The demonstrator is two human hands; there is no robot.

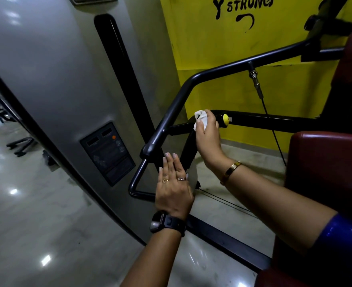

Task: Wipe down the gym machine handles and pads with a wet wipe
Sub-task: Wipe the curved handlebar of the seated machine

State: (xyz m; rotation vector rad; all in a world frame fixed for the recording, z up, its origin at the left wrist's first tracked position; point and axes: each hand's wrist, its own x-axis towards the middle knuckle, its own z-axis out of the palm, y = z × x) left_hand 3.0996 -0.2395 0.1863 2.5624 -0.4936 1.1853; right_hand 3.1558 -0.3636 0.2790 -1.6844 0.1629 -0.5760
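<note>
One wet wipe (201,119), white, crumpled, centre of frame, pinched in right hand (209,137) against black handle (179,127). Left hand (174,187) just below, fingers straight and together, flat before lower frame tube; contact unclear. Two rings (181,178), one black watch (166,223), one gold bracelet (231,170). One yellow knob (225,117) right of wipe. Two red pads (324,162) at right edge. Grey machine shroud (57,79) fills upper left; yellow wall (212,48) with black lettering behind; glossy pale floor (25,224) lower left.

Person wears black watch (167,223), gold bangle (231,170), rings (181,178), blue sleeve (346,242).
</note>
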